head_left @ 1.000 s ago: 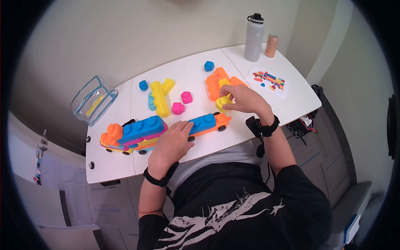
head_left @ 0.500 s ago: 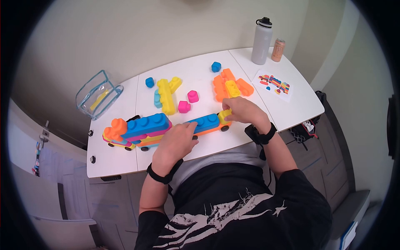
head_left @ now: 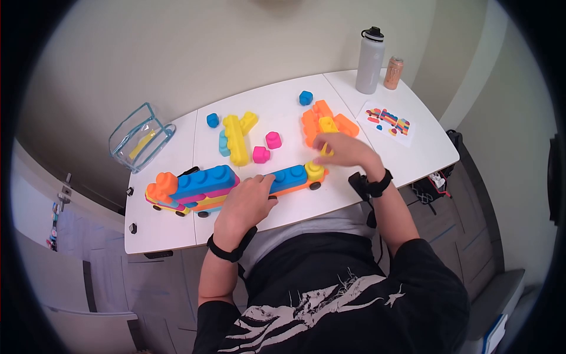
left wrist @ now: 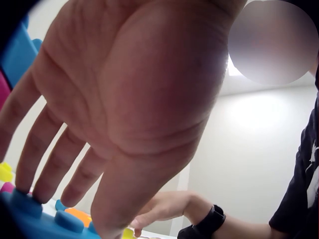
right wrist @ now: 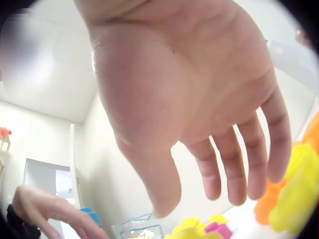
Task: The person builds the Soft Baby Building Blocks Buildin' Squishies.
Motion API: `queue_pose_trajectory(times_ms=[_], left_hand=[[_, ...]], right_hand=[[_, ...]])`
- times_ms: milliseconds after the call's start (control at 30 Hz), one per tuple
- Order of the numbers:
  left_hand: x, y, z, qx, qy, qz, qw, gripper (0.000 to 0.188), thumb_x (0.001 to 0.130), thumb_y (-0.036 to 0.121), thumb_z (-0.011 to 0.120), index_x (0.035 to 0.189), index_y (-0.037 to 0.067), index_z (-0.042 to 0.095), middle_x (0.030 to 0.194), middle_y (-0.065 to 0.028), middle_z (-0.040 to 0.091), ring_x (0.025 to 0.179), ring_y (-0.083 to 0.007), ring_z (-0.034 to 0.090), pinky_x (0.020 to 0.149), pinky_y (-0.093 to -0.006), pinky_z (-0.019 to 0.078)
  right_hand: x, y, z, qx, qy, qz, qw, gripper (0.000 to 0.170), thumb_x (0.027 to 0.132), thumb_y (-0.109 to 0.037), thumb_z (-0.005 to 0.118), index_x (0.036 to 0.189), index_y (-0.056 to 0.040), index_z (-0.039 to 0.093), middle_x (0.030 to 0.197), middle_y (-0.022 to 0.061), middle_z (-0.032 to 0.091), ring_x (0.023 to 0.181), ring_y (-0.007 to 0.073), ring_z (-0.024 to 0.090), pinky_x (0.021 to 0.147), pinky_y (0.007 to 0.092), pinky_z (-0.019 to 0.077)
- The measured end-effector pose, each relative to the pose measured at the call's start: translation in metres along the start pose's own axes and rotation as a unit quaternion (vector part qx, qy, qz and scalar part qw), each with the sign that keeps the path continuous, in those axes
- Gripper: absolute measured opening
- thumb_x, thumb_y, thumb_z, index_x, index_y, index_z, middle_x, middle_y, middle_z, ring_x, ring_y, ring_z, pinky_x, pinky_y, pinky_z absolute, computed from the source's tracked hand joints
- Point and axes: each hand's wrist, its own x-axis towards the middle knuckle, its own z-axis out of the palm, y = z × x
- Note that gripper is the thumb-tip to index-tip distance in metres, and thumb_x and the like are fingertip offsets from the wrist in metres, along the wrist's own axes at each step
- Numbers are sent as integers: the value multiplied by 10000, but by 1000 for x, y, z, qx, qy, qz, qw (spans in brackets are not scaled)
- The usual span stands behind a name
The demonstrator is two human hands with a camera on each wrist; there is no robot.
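Note:
A long vehicle of stacked blocks runs along the table front in the head view. My left hand (head_left: 240, 206) lies across its middle, fingers extended and touching the low blue block (head_left: 288, 176), whose studs (left wrist: 70, 220) show under the fingertips in the left wrist view. A yellow block (head_left: 314, 171) sits on the orange base at the vehicle's right end. My right hand (head_left: 349, 154) hovers just beyond it, holding nothing; its fingers (right wrist: 232, 174) hang loosely extended in the right wrist view. Another yellow block is partly hidden by this hand, near the orange blocks (head_left: 309, 125).
Beyond the vehicle lie a long yellow block (head_left: 237, 144), two pink blocks (head_left: 273, 140) and two blue ones (head_left: 305, 98). A picture sheet (head_left: 389, 123), a bottle (head_left: 369, 62) and a can (head_left: 394, 73) are back right; a clear bag (head_left: 140, 138) is at left.
My right hand brought a yellow block to the vehicle's right end, let go of it there and moved back a little. My left hand has stayed on the vehicle.

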Motion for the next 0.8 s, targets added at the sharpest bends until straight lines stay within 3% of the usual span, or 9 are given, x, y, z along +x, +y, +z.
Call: queue_pose_trajectory(times_ms=[100,133,200,400,633,733,800], left_hand=[[-4,2,-3,-5,0,-10,1000,525,899,212,814,1350,32,614,1210,-192,713,1114,-383,701,934,-471,573],[-5,2,-4,-9,4,-2,1000,532,902,212,812,1361,33,611,1230,-190,711,1132,-381,697,945,-467,572],[-7,2,-7,-14,10,4,1000,539,905,213,811,1371,35,608,1250,-188,708,1150,-378,692,957,-464,572],[-11,1,-11,-17,8,15,1000,545,915,220,805,1390,43,604,1283,-181,704,1165,-377,689,972,-458,570],[-13,-1,-16,-18,18,21,999,537,914,216,803,1388,62,605,1270,-182,709,1167,-379,686,968,-452,572],[-12,2,-22,-23,45,32,998,558,898,200,812,1395,65,597,1278,-178,704,1175,-377,683,964,-447,573],[-9,5,-23,-25,64,38,997,576,884,185,821,1399,65,591,1291,-171,698,1184,-374,679,961,-445,574]], right_hand=[[8,50,-14,-51,149,34,987,488,858,-319,858,1225,-64,663,1149,137,739,1097,315,705,926,423,563],[8,66,-14,-53,147,31,987,488,858,-319,858,1225,-64,663,1149,137,739,1097,315,705,926,423,563],[8,94,-15,-148,218,148,953,585,848,-331,851,1321,-76,620,1190,190,731,1151,328,698,972,421,565],[22,111,-9,-79,142,256,953,655,777,-275,880,1333,-71,602,1090,185,767,1035,343,742,907,421,583],[10,102,-28,-89,170,219,957,594,810,-279,859,1305,-72,603,1061,197,764,994,364,749,864,442,591],[-18,32,-57,-49,179,182,966,520,851,-240,823,1298,-61,626,1062,173,765,983,330,756,866,412,594],[-30,4,-62,76,107,75,989,460,912,-181,782,1335,-66,643,1093,97,765,937,215,736,829,336,580]])
